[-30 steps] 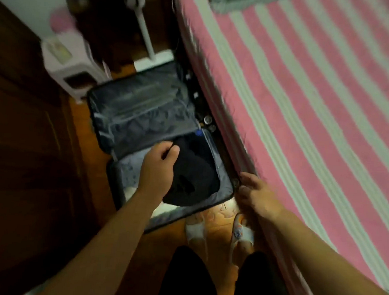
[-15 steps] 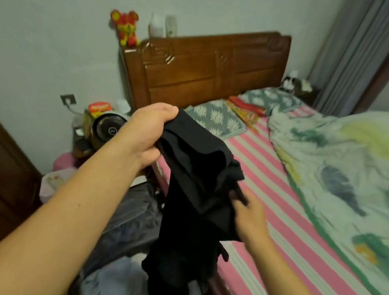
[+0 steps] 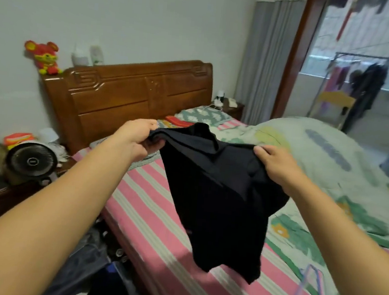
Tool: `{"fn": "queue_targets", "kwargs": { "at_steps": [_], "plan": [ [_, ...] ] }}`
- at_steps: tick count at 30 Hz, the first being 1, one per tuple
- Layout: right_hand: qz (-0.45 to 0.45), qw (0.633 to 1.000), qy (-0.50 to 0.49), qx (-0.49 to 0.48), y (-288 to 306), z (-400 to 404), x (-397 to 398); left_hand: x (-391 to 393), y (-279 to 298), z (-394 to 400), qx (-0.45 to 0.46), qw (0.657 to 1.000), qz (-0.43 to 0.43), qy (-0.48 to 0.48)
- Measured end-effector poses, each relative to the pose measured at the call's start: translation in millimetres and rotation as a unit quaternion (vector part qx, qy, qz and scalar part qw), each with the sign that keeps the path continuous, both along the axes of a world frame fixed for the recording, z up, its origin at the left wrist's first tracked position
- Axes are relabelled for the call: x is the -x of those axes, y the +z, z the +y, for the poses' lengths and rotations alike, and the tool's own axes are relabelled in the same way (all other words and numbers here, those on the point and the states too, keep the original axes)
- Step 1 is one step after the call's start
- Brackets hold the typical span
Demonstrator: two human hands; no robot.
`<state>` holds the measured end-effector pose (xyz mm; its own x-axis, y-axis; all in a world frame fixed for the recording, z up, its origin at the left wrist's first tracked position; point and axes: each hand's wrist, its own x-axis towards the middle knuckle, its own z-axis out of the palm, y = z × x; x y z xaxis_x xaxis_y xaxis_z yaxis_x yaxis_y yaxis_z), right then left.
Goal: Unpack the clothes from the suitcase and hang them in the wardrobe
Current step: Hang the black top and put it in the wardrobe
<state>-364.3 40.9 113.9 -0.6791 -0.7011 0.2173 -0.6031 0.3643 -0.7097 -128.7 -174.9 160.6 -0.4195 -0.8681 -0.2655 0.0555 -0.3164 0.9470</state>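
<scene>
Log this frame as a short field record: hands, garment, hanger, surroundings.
left hand: grips one top edge of the black garment
right hand: grips the other top edge
garment: held up, spread over the striped bed, hanging free
hanger: purple, lying on the bed, untouched
suitcase: on the floor beside the bed, partly in view
wardrobe: not in view

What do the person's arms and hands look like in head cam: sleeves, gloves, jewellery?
Both forearms are bare right to the frame edge: no sleeves visible. The left hand and right hand are ungloved, with no rings, watch or wristband visible. No markings or cables on either arm.
</scene>
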Motion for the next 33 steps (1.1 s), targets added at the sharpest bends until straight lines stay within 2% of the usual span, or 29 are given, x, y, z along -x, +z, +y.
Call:
{"fn": "queue_targets", "kwargs": {
  "at_steps": [2,5,8,10,12,14,16,18,20,24,26,27,29,31,33],
  "plan": [
    [0.010,0.999,-0.035,0.019,15.1,3.0,23.0,20.5,-2.0,2.3,-0.029,0.998,-0.041,-0.039],
    [0.094,0.990,-0.098,0.037,47.4,11.5,54.5,57.2,4.3,10.0,-0.010,0.991,-0.084,-0.103],
    [0.156,0.965,-0.148,0.153,65.2,35.9,61.5,91.6,15.5,29.9,0.069,0.992,0.007,-0.103],
    [0.149,0.958,-0.127,0.210,54.3,58.7,47.2,98.4,-1.1,37.2,0.139,0.985,0.032,-0.095],
    [0.115,0.976,-0.079,0.166,11.8,78.5,32.0,90.0,-48.3,35.1,0.131,0.985,-0.029,-0.109],
    [0.047,0.998,-0.028,0.042,-60.2,94.3,19.3,72.7,-117.8,34.9,0.010,0.983,-0.114,-0.146],
    [-0.028,0.996,0.018,-0.078,-144.0,108.8,1.3,49.8,-188.7,54.3,-0.100,0.958,-0.203,-0.178],
    [-0.105,0.983,0.026,-0.149,-218.7,124.8,-21.0,26.9,-248.0,79.5,-0.132,0.923,-0.308,-0.189],
    [-0.168,0.966,0.007,-0.196,-277.9,141.9,-42.3,6.9,-292.6,103.7,-0.168,0.888,-0.375,-0.206],
    [-0.262,0.936,-0.028,-0.235,-344.8,166.7,-76.7,-14.9,-324.8,138.2,-0.262,0.816,-0.417,-0.303],
    [-0.292,0.926,-0.052,-0.233,-356.4,173.6,-85.6,-10.1,-326.8,143.6,-0.203,0.798,-0.450,-0.345],
    [-0.305,0.923,-0.067,-0.226,-359.3,176.7,-88.4,-4.7,-326.5,141.3,-0.149,0.806,-0.460,-0.340],
    [-0.309,0.925,-0.108,-0.194,-353.6,177.9,-86.8,13.4,-319.4,130.5,-0.076,0.855,-0.418,-0.299],
    [-0.288,0.935,-0.155,-0.135,-330.2,166.5,-68.9,42.8,-298.1,114.6,-0.065,0.912,-0.328,-0.236],
    [-0.244,0.948,-0.187,-0.080,-290.0,140.3,-25.1,90.0,-261.2,91.9,-0.069,0.945,-0.251,-0.200]
  ]
}}
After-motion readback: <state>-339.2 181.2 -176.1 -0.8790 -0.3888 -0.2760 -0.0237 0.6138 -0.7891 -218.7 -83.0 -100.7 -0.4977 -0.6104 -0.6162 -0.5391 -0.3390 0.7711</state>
